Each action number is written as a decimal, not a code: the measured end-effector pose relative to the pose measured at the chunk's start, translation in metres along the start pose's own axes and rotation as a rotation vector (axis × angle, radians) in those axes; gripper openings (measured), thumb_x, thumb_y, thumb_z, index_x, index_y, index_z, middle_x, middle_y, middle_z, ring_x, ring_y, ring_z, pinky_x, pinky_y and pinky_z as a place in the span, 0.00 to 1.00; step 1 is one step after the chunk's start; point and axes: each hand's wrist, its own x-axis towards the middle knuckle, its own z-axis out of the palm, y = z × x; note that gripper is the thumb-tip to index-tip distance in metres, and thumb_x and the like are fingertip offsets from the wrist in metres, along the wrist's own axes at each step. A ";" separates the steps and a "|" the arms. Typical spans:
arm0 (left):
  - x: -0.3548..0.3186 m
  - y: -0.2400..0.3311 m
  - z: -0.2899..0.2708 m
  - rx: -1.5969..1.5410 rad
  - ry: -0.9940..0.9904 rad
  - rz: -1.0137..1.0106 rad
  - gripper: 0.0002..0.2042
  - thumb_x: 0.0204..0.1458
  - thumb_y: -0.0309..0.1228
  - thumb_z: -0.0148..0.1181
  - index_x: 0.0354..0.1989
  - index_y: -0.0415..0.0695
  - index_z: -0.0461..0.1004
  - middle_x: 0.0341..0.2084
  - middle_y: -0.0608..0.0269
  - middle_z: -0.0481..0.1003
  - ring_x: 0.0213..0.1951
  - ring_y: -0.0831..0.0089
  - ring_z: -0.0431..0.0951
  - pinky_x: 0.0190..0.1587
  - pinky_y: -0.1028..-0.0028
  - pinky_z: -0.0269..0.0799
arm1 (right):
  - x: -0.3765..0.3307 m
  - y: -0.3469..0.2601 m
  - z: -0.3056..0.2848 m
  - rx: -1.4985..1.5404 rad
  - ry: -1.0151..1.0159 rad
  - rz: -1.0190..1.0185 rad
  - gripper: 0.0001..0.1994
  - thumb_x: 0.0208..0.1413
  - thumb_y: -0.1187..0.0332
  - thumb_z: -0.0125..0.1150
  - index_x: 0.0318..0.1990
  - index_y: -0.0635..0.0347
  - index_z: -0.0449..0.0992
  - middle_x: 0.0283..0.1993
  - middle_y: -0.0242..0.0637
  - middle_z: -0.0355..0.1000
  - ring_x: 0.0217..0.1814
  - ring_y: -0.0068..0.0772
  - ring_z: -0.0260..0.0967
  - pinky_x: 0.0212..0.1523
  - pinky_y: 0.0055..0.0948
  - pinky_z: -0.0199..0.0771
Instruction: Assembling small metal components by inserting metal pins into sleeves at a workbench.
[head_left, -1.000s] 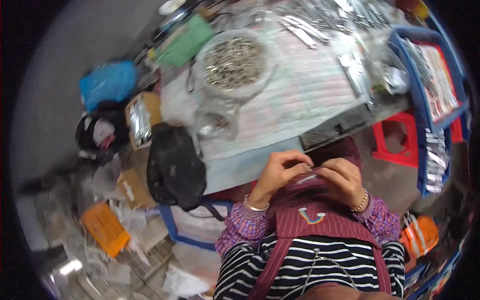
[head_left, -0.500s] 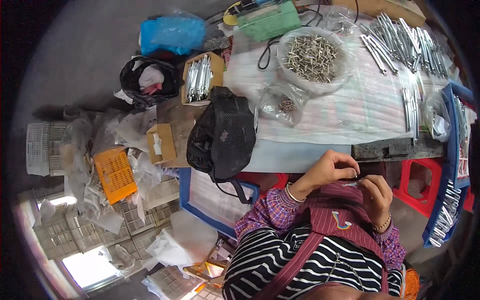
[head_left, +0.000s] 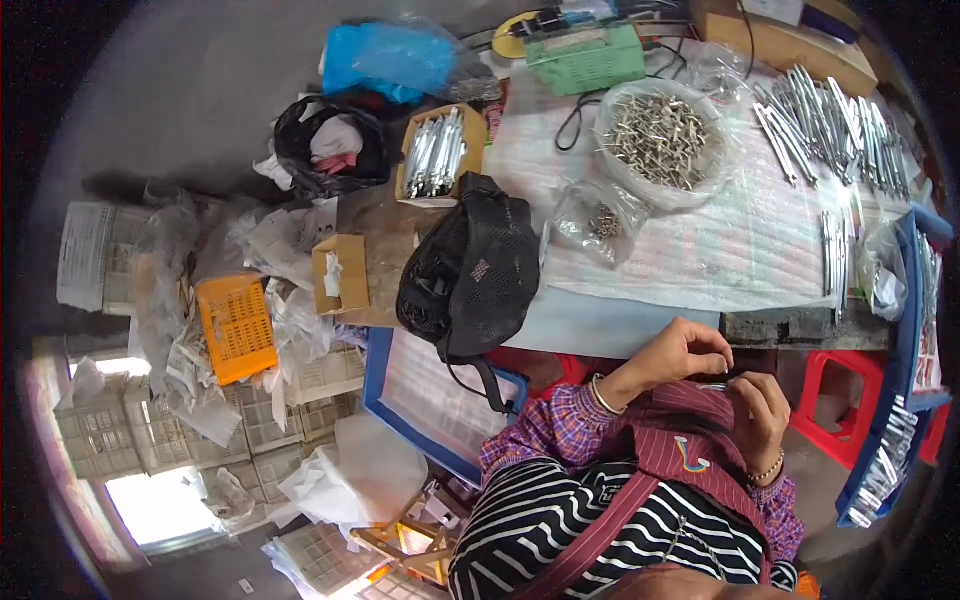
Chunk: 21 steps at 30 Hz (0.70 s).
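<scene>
My left hand (head_left: 672, 360) is over the lap near the table's front edge, thumb and fingertips pinched together around something too small to name. Close beside it, my right hand (head_left: 760, 415) has its fingers curled in. A thin shiny metal piece (head_left: 713, 386) pokes out from the right fingertips toward the left hand; most of it is hidden. Beyond the hands, a bowl lined with clear plastic (head_left: 722, 178) holds many small metal pins or screws (head_left: 658, 140). A clear bag (head_left: 575, 228) with a few small brown fasteners lies in front of it.
Slim silver rods (head_left: 825, 125) lie at the table's far right, with more in a blue tray (head_left: 868, 470). A black mesh bag (head_left: 475, 270) sits at the table's left edge, near a carton (head_left: 468, 125) of silver rods. A red stool (head_left: 835, 410) stands on the right.
The whole view has shifted, so the table's things appear further right. My left fingertips have dipped slightly, and the metal piece near the right fingers shows less than before.
</scene>
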 end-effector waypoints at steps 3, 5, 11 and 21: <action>0.001 -0.003 -0.002 0.000 0.002 0.020 0.06 0.45 0.26 0.60 0.30 0.38 0.76 0.23 0.69 0.75 0.29 0.84 0.71 0.35 0.81 0.67 | -0.002 0.002 0.001 -0.010 0.013 -0.022 0.11 0.34 0.80 0.59 0.30 0.65 0.72 0.28 0.41 0.69 0.30 0.39 0.68 0.29 0.30 0.69; 0.002 -0.006 -0.002 -0.040 -0.017 0.030 0.05 0.45 0.25 0.60 0.30 0.38 0.76 0.24 0.69 0.75 0.29 0.84 0.71 0.34 0.82 0.67 | -0.005 0.002 0.002 -0.031 0.014 -0.004 0.10 0.36 0.81 0.58 0.30 0.65 0.71 0.28 0.41 0.69 0.30 0.40 0.68 0.29 0.30 0.69; -0.002 -0.009 -0.005 -0.071 -0.008 0.090 0.05 0.45 0.24 0.60 0.30 0.38 0.76 0.24 0.69 0.75 0.28 0.84 0.71 0.33 0.82 0.67 | -0.005 -0.003 0.004 -0.047 -0.014 -0.011 0.09 0.38 0.83 0.58 0.31 0.65 0.71 0.29 0.41 0.69 0.30 0.40 0.68 0.30 0.30 0.69; -0.010 -0.017 -0.008 -0.131 0.002 0.120 0.04 0.45 0.23 0.59 0.29 0.37 0.76 0.23 0.69 0.75 0.27 0.85 0.71 0.32 0.82 0.67 | -0.008 -0.012 0.010 -0.076 -0.066 -0.019 0.09 0.39 0.82 0.57 0.31 0.66 0.71 0.30 0.43 0.69 0.30 0.41 0.69 0.30 0.31 0.69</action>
